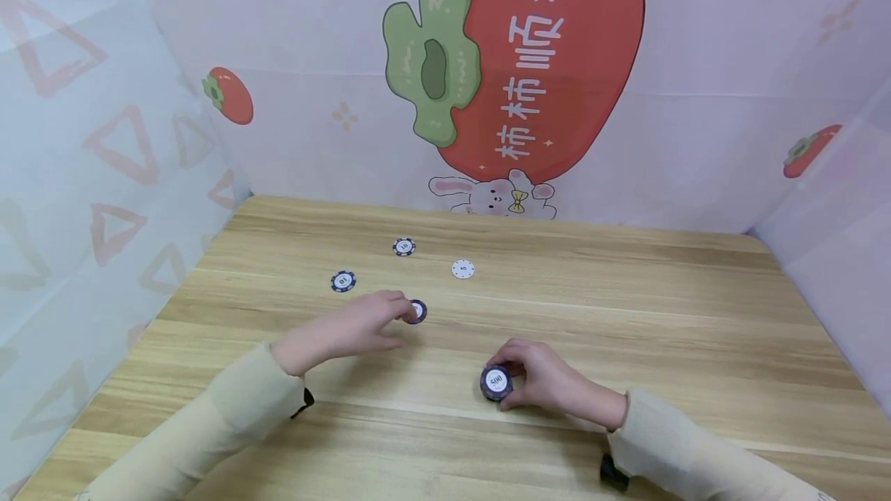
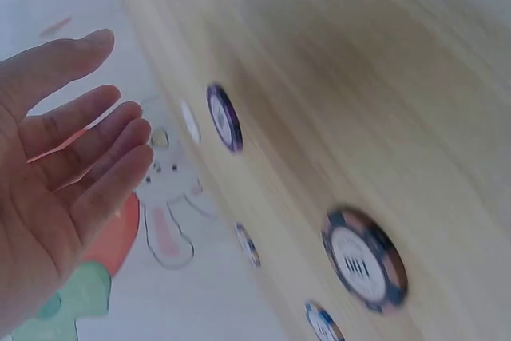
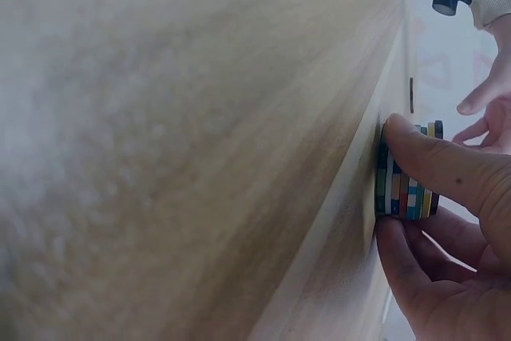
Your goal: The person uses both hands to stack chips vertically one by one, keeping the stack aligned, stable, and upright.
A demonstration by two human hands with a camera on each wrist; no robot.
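A tall stack of poker chips (image 1: 496,383), its top chip marked 500, stands on the wooden table. My right hand (image 1: 546,377) grips it between thumb and fingers; the chips' many coloured edges show in the right wrist view. Over the table to the left, my left hand (image 1: 358,325) hovers with loosely bent fingers and nothing in them. Its fingertips partly cover a dark purple chip (image 1: 419,311) in the head view. The left wrist view shows that purple chip (image 2: 224,117) apart from the fingers, and a brown-and-black chip (image 2: 365,259) that the hand hides from the head view.
Beyond the left hand lie two dark-edged chips marked 10, one at the left (image 1: 343,281) and one farther back (image 1: 404,247). A white chip (image 1: 462,269) marked 5 lies flat to their right. A printed cloth (image 1: 313,145) hangs behind the table (image 1: 661,315).
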